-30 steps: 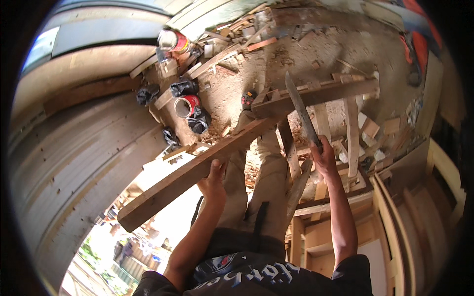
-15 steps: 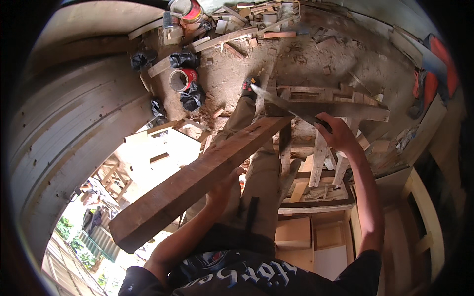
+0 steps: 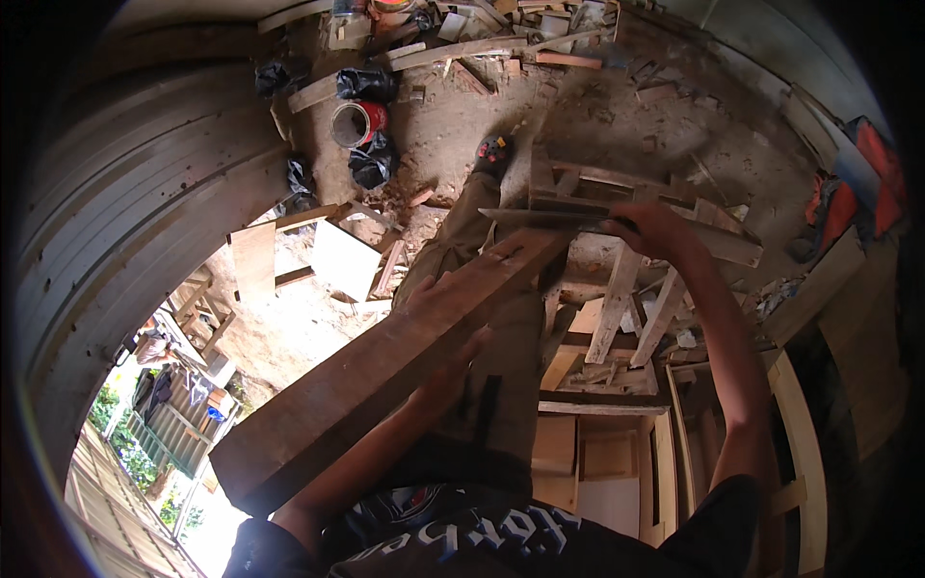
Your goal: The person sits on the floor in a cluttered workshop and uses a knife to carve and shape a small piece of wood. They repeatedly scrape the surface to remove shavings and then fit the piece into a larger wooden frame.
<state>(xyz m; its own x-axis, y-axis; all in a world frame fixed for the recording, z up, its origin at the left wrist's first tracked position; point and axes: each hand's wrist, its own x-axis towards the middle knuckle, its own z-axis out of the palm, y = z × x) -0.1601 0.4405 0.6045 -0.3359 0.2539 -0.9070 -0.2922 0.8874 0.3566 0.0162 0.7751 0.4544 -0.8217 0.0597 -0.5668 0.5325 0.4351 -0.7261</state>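
A thick brown wooden beam (image 3: 385, 356) slants from my lower left up to a rough timber stand (image 3: 708, 236), passing over my legs. Wrapped around the beam's middle from underneath is my left hand (image 3: 451, 376), its fingertips showing past the far edge. My right hand (image 3: 650, 231) is closed on the handle of a long tapered blade that looks like a handsaw (image 3: 540, 218); its teeth cannot be made out. The blade lies crosswise at the beam's far end, its tip pointing left. A dark slot or mark shows on the beam's top near that end.
Wood scraps (image 3: 482, 48) litter the dirt floor at the back. A red can (image 3: 371, 123) and black plastic bags (image 3: 374, 162) stand left of my foot. Wooden frames (image 3: 800, 462) lean at the right, beside a cabinet-like box (image 3: 607, 462). A metal sheet wall (image 3: 164, 193) rises at left.
The blade has swung from a slant above the beam to nearly level across its end. My left fingers now reach over the beam's far edge. The whole view has shifted slightly.
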